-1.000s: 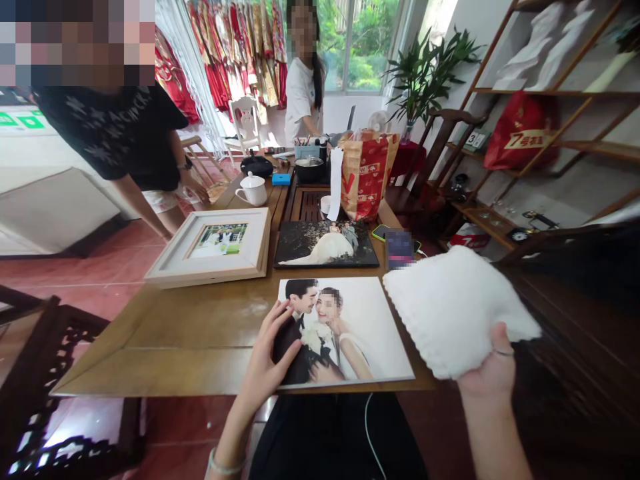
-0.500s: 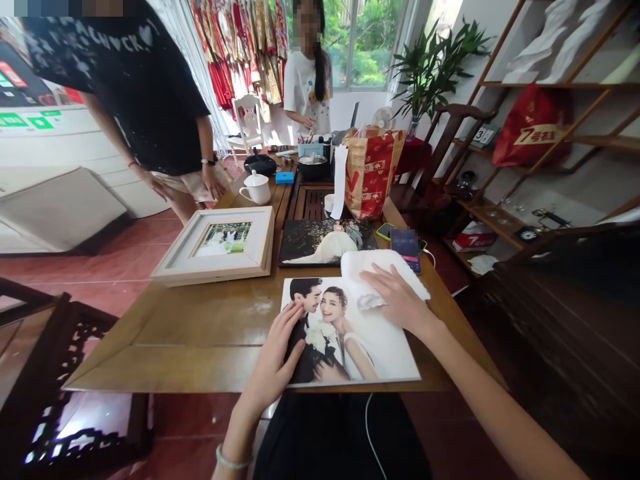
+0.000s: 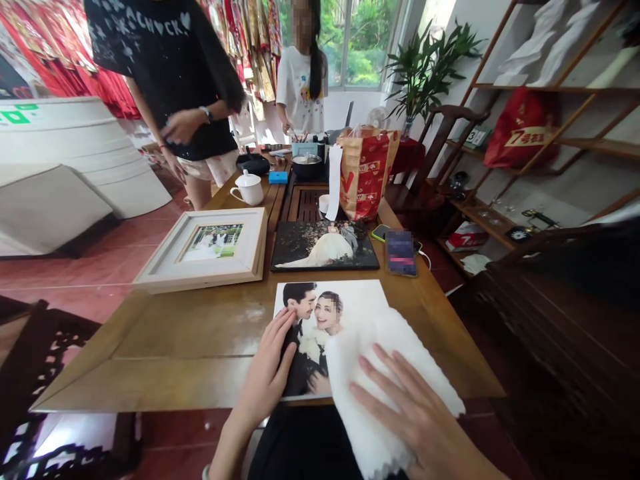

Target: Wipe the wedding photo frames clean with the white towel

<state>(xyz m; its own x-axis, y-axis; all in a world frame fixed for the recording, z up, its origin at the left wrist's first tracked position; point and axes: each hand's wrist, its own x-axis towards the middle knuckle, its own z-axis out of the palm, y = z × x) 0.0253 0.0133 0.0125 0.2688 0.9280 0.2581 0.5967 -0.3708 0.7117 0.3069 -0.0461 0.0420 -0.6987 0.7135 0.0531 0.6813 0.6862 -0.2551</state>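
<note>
A glossy photo panel (image 3: 357, 295) showing a couple lies flat at the table's near edge. My left hand (image 3: 267, 357) rests on its left side, fingers stretched out and thumb apart. Over the panel's lower right spreads a white cloth (image 3: 345, 393), partly hanging past the table edge. On top of the cloth lies my right hand (image 3: 405, 400), its fingers spread and flat against it. The cloth hides the panel's lower right corner.
A dark photo panel (image 3: 305, 257) lies just beyond, with a white framed photo (image 3: 173, 273) on its left and a phone (image 3: 401, 253) on its right. Farther back stand a lidded white mug (image 3: 250, 190) and a red-and-brown paper bag (image 3: 367, 177). Two people stand beyond.
My right hand and the white cloth have come from the panel's upper right down toward me. My left hand stays on the panel. The person at left has raised a forearm.
</note>
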